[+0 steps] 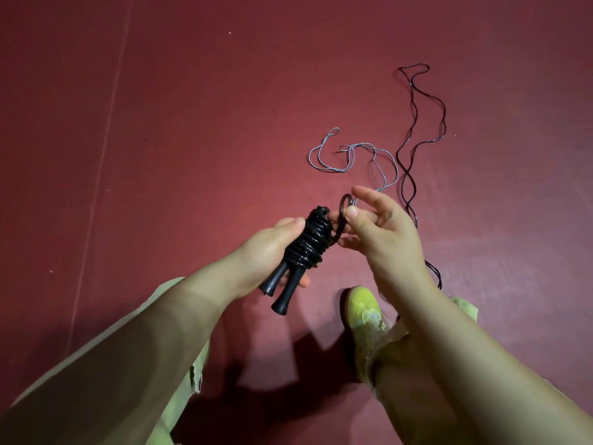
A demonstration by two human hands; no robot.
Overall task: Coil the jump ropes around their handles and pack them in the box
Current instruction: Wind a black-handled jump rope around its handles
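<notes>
Left hand (269,248) grips the coiled black jump rope (309,244), right hand (378,226) pinches the last loop (344,220) — tuck it tight, I'd say, or it unwinds.

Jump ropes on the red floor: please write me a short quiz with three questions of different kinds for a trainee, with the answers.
1. True or false: the left hand holds a black rope bundle already coiled around its handles.
2. What does the right hand pinch? A) a grey rope B) the last black loop C) a shoe
3. How many loose ropes lie on the floor?

Key: 1 true. 2 B. 3 two: the grey rope and the thin dark rope.
</notes>
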